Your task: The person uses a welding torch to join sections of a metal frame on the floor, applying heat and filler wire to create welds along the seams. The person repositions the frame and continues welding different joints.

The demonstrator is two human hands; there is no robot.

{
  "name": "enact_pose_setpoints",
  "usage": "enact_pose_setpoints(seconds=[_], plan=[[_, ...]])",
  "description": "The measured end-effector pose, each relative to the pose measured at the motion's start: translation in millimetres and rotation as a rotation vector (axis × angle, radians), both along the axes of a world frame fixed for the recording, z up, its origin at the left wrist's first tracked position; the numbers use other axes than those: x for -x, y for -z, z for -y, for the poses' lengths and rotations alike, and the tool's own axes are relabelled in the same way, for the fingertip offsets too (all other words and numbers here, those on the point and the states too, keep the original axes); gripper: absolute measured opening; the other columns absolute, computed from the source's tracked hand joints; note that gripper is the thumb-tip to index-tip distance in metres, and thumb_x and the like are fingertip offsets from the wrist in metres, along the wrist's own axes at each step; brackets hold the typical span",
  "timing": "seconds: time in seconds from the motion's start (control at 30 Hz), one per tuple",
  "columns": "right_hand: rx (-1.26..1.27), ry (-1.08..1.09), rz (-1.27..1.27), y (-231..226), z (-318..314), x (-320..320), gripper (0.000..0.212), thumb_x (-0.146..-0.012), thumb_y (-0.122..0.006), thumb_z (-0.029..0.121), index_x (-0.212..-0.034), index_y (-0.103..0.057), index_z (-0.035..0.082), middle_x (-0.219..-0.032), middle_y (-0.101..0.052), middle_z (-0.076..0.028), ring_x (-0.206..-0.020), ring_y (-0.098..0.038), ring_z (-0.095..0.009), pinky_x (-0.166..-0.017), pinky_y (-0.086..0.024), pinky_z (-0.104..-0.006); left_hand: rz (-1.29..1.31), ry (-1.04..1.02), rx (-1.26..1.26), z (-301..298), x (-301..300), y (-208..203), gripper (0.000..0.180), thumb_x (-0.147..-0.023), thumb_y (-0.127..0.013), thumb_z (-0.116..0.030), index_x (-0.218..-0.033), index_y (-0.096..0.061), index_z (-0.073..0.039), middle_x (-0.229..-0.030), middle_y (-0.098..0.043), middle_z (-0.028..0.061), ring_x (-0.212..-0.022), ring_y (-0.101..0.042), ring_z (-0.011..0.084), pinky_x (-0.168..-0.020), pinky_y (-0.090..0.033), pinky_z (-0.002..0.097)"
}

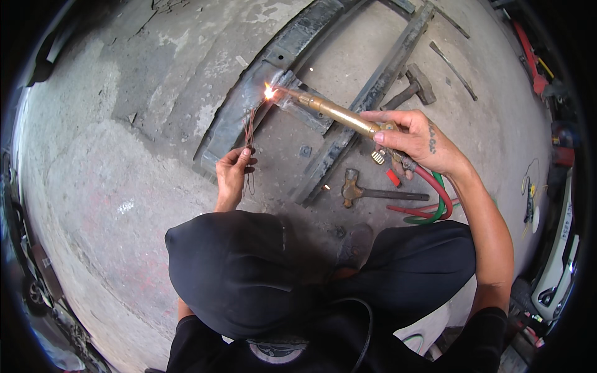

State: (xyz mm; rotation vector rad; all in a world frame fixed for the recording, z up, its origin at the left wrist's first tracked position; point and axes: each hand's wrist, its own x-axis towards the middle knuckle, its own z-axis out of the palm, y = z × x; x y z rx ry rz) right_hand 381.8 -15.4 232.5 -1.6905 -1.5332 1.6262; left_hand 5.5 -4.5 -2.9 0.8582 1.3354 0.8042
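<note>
My right hand (pixel 423 140) is closed round the valve end of a brass gas torch (pixel 339 115), which points left. A bright flame (pixel 268 93) burns by its tip, against a grey metal beam (pixel 227 124) of a frame on the floor. Between the fingers of my left hand (pixel 231 177) is a bundle of thin copper-coloured wire rods (pixel 249 132). Their upper ends reach up to the glow, where brightness hides the exact contact. Red (pixel 443 196) and green (pixel 440 211) hoses trail from the torch handle down beside my knee.
A ball-peen hammer (pixel 379 194) lies before my knees. Beyond my right hand are a heavy hammer (pixel 421 86) and a thin metal bar (pixel 453 69). A second frame rail (pixel 373 93) crosses the concrete floor (pixel 106 180). A white car bumper (pixel 553 267) stands at far right.
</note>
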Motion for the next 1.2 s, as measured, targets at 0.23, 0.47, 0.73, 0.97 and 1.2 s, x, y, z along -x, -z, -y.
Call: enact_pose_setpoints(seconds=[0.23, 0.47, 0.73, 0.97, 1.2], plan=[[0.122, 0.026, 0.002, -16, -6, 4, 0.051, -0.101, -0.067, 0.023, -0.146, -0.057, -0.001, -0.084, -0.066, -0.001, -0.064, -0.062, -0.006, -0.051, -0.05, -0.0236, 0.012, -0.008, -0.011, -5, 0, 3, 0.029, -0.104, -0.066, -0.025, -0.117, -0.072, 0.001, -0.109, -0.075, 0.0089, -0.09, -0.071, 0.0169, -0.077, -0.056, 0.0315], [0.097, 0.016, -0.011, -14, -6, 3, 0.051, -0.101, -0.066, 0.021, -0.146, -0.056, -0.001, -0.084, -0.066, -0.002, -0.064, -0.062, -0.006, -0.049, -0.049, -0.0235, 0.001, -0.011, -0.011, -6, -2, 1, 0.03, -0.104, -0.066, -0.024, -0.119, -0.072, 0.001, -0.11, -0.075, 0.0093, -0.09, -0.072, 0.0172, -0.076, -0.056, 0.0315], [0.078, 0.012, 0.014, -12, -6, 1, 0.05, -0.101, -0.067, 0.022, -0.145, -0.057, -0.001, -0.082, -0.066, -0.001, -0.065, -0.062, -0.005, -0.049, -0.05, -0.0234, 0.004, -0.005, -0.005, -7, -4, 2, 0.029, -0.104, -0.065, -0.024, -0.119, -0.072, 0.001, -0.11, -0.075, 0.0091, -0.09, -0.071, 0.017, -0.077, -0.056, 0.0318], [0.06, 0.009, 0.036, -8, -6, 0, 0.051, -0.101, -0.068, 0.023, -0.145, -0.058, 0.0, -0.084, -0.066, -0.001, -0.067, -0.063, -0.006, -0.052, -0.05, -0.0233, -0.009, 0.003, -0.007, -7, -3, 1, 0.029, -0.104, -0.065, -0.025, -0.118, -0.072, 0.001, -0.11, -0.075, 0.009, -0.09, -0.071, 0.0171, -0.077, -0.056, 0.0319], [0.066, 0.007, 0.037, -9, -6, 1, 0.051, -0.101, -0.068, 0.024, -0.145, -0.058, 0.0, -0.084, -0.066, -0.001, -0.071, -0.064, -0.006, -0.052, -0.05, -0.0237, -0.013, 0.006, -0.013, -7, -4, 0, 0.03, -0.104, -0.065, -0.026, -0.117, -0.072, 0.001, -0.109, -0.075, 0.0087, -0.091, -0.071, 0.0169, -0.077, -0.056, 0.0319]])
